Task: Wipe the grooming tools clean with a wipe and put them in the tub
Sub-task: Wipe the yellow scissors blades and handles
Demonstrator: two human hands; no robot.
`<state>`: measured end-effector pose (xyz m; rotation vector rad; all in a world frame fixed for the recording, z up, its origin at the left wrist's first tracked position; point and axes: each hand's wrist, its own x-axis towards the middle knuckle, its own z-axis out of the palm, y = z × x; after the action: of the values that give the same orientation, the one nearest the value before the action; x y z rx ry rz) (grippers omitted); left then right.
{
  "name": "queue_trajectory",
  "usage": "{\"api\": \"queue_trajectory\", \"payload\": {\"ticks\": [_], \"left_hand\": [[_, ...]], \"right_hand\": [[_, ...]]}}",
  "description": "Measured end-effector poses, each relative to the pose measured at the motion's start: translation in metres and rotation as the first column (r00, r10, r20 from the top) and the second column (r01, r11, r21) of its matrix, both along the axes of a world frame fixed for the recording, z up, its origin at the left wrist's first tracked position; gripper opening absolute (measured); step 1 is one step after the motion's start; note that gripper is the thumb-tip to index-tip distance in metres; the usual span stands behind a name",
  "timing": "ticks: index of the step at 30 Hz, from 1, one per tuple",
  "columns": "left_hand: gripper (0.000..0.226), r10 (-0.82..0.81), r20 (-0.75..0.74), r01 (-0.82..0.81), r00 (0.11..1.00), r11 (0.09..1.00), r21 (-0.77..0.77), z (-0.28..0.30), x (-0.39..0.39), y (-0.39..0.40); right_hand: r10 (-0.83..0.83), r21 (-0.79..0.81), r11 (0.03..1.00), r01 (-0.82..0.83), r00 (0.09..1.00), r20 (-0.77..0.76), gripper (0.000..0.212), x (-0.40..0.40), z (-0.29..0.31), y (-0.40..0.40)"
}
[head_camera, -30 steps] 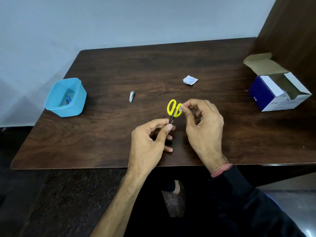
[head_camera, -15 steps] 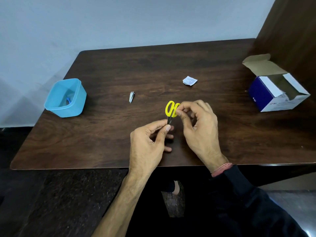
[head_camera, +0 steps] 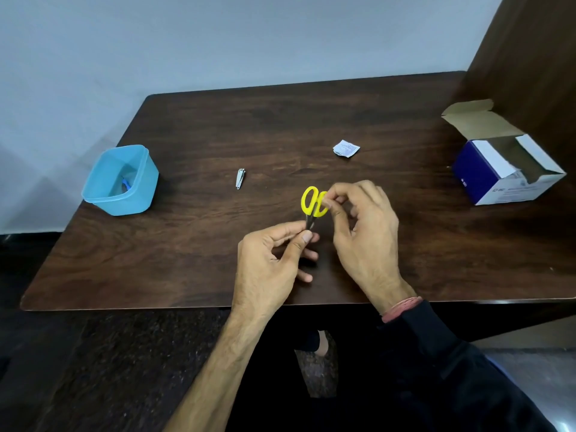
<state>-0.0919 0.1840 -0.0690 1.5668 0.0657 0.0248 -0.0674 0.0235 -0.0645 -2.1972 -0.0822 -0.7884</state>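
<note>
Little had shifted: right hand (head_camera: 361, 226) crept along the yellow-handled small scissors (head_camera: 312, 204), pinching a loop; wipe not discernible. Left hand (head_camera: 271, 260) pinched the blades above the dark wooden table (head_camera: 193, 251). Step: wiping. Next: carry to blue plastic tub (head_camera: 120, 180), nine o'clock.

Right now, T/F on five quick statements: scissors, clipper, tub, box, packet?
1. The left hand pinches the blade end of the yellow scissors. True.
2. The nail clipper is in the blue tub. False: it lies on the table.
3. The tub is empty. False: something small and blue lies inside.
4. The cardboard box stands open. True.
5. The right hand holds the torn packet. False: the packet lies on the table.
</note>
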Motion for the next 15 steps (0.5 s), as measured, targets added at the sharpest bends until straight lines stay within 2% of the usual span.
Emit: {"api": "queue_trajectory", "payload": {"ticks": [4, 7, 10, 15], "left_hand": [[0.019, 0.011, -0.019, -0.011, 1.000, 1.000, -0.013, -0.001, -0.001, 0.000], [0.022, 0.033, -0.004, -0.033, 0.999, 0.999, -0.005, -0.001, -0.001, 0.000], [0.017, 0.063, -0.003, -0.063, 0.998, 0.997, -0.034, 0.000, 0.001, 0.000], [0.018, 0.071, -0.008, -0.071, 0.997, 0.995, -0.063, 0.003, 0.000, -0.002]], "right_hand": [[-0.078, -0.006, 0.997, 0.078, 0.995, -0.055, 0.007, 0.000, -0.004, 0.003], [0.027, -0.049, 0.998, -0.032, 0.995, -0.093, 0.011, -0.003, -0.007, 0.006], [0.216, 0.106, 0.973, -0.206, 0.972, -0.094, 0.011, 0.000, -0.004, 0.000], [0.197, 0.387, 0.908, -0.162, 0.979, -0.053, 0.009, 0.002, -0.005, -0.009]]}}
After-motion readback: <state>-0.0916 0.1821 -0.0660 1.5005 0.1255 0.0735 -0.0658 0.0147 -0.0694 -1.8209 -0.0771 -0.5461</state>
